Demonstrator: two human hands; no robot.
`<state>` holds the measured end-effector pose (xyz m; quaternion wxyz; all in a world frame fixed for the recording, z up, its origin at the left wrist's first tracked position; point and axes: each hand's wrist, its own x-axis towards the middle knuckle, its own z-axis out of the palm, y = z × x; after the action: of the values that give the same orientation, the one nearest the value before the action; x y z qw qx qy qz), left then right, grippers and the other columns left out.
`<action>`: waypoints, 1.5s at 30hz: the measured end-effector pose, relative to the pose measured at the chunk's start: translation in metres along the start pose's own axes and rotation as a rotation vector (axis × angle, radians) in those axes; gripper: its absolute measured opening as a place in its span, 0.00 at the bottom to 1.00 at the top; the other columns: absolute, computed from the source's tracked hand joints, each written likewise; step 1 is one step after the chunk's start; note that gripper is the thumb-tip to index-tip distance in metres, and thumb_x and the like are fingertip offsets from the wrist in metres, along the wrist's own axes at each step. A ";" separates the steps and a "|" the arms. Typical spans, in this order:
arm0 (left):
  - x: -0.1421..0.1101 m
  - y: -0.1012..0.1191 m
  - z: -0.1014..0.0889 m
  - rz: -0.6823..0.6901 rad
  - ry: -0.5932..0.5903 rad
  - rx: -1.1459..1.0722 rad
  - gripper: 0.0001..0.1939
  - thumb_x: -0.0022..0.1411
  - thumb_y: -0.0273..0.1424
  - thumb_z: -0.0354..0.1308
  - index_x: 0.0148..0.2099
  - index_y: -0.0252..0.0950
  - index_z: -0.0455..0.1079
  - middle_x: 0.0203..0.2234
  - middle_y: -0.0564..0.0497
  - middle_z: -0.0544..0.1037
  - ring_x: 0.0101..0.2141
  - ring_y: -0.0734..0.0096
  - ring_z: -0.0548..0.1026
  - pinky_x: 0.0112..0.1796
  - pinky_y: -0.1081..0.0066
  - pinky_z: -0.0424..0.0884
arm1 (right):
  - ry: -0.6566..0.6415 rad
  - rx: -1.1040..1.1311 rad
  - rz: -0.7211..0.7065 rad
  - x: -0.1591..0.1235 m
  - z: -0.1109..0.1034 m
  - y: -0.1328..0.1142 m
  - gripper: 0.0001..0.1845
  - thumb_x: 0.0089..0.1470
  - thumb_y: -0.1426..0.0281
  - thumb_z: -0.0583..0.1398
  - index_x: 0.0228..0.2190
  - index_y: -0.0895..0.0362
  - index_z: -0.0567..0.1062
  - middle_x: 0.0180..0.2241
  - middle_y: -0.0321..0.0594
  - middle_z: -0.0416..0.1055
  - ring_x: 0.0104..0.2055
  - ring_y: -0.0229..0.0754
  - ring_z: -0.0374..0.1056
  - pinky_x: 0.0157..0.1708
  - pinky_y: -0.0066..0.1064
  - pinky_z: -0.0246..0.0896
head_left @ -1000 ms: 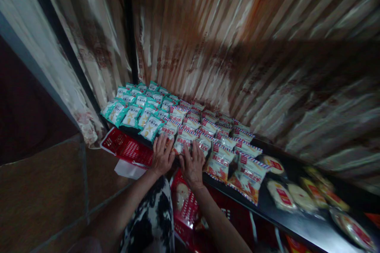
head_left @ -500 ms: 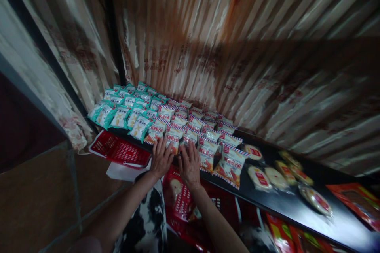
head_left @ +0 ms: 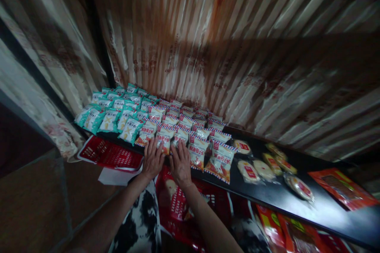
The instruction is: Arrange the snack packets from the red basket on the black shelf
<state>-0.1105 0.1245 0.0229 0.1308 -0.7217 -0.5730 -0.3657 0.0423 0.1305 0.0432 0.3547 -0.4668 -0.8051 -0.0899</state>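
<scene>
My left hand (head_left: 153, 159) lies with outstretched fingers against the lower front of a white-and-orange snack bag (head_left: 165, 136) with a striped top edge. Beside it, the fingers of my right hand (head_left: 181, 163) are spread over the bottom of the neighbouring snack bag (head_left: 180, 136). Both bags belong to the front row of several matching ones, stacked in rows on a narrow black shelf (head_left: 255, 195). Another bag (head_left: 221, 162) leans at the right end of that row. To the left sit several teal snack bags (head_left: 130, 130). My palms hide the shelf edge beneath them.
Round packaged cakes (head_left: 249, 171), small yellow packets (head_left: 272, 163) and a flat orange package (head_left: 342, 187) lie farther right on the shelf. Red baskets (head_left: 111, 154) stand below, one holding goods. A pleated curtain (head_left: 178, 47) hangs close behind.
The view has turned slightly, so the shelf and goods appear farther left. Both hands stay at the same front bags, with little visible finger movement.
</scene>
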 end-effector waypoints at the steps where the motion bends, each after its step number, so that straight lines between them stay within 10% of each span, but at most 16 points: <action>1: 0.001 0.000 -0.001 -0.011 0.017 0.000 0.26 0.66 0.32 0.47 0.65 0.33 0.54 0.67 0.39 0.46 0.66 0.52 0.41 0.61 0.48 0.47 | 0.004 0.014 0.001 0.000 -0.001 0.000 0.24 0.60 0.74 0.52 0.58 0.56 0.63 0.67 0.49 0.44 0.69 0.53 0.35 0.60 0.53 0.52; 14: 0.006 0.004 -0.003 -0.030 0.063 0.001 0.29 0.67 0.33 0.44 0.68 0.33 0.47 0.67 0.38 0.42 0.66 0.52 0.41 0.61 0.47 0.45 | 0.015 0.028 -0.009 0.004 -0.005 -0.004 0.26 0.61 0.72 0.51 0.60 0.56 0.59 0.68 0.48 0.38 0.69 0.54 0.34 0.60 0.53 0.51; 28: -0.004 0.073 0.011 0.259 -0.078 -0.091 0.24 0.66 0.26 0.45 0.64 0.33 0.55 0.62 0.40 0.59 0.65 0.58 0.48 0.62 0.49 0.45 | 0.138 -0.070 0.270 -0.029 -0.034 0.030 0.28 0.60 0.72 0.51 0.61 0.50 0.57 0.68 0.46 0.24 0.68 0.60 0.35 0.56 0.58 0.53; 45: 0.006 0.088 0.024 0.258 -0.078 -0.122 0.24 0.65 0.26 0.44 0.63 0.30 0.55 0.62 0.38 0.59 0.65 0.58 0.47 0.61 0.50 0.51 | 0.119 0.010 0.242 -0.028 -0.029 0.054 0.33 0.59 0.75 0.52 0.64 0.51 0.50 0.68 0.48 0.30 0.68 0.57 0.37 0.57 0.55 0.55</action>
<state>-0.0199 0.1158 0.0306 0.1103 -0.8097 -0.4567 -0.3517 0.1095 0.1271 0.0357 0.4122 -0.5528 -0.7208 -0.0699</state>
